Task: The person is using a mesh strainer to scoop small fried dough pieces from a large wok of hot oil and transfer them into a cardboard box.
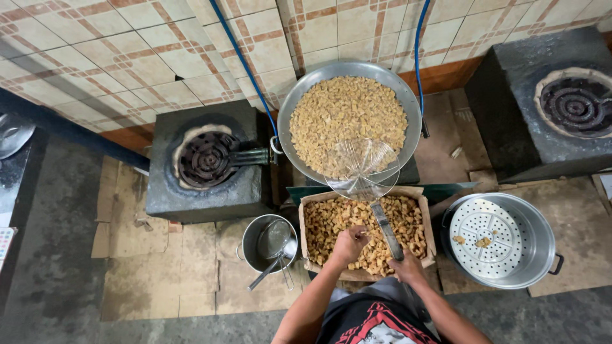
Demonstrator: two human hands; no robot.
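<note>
My right hand (407,265) grips the long handle of a wire skimmer (363,168), whose round mesh head rests across the near rim of a large metal wok (284,113) full of golden fried cubes. My left hand (350,244) is closed over the fried pieces in a paper-lined box (428,220) just below the wok; whether it holds a piece I cannot tell.
A black burner stand (208,159) sits left of the wok, another (575,105) at the far right. A small pot with a strainer (271,244) stands left of the box, a steel pot with a perforated tray (497,239) right. Blue hoses run up the tiled wall. Cardboard covers the floor.
</note>
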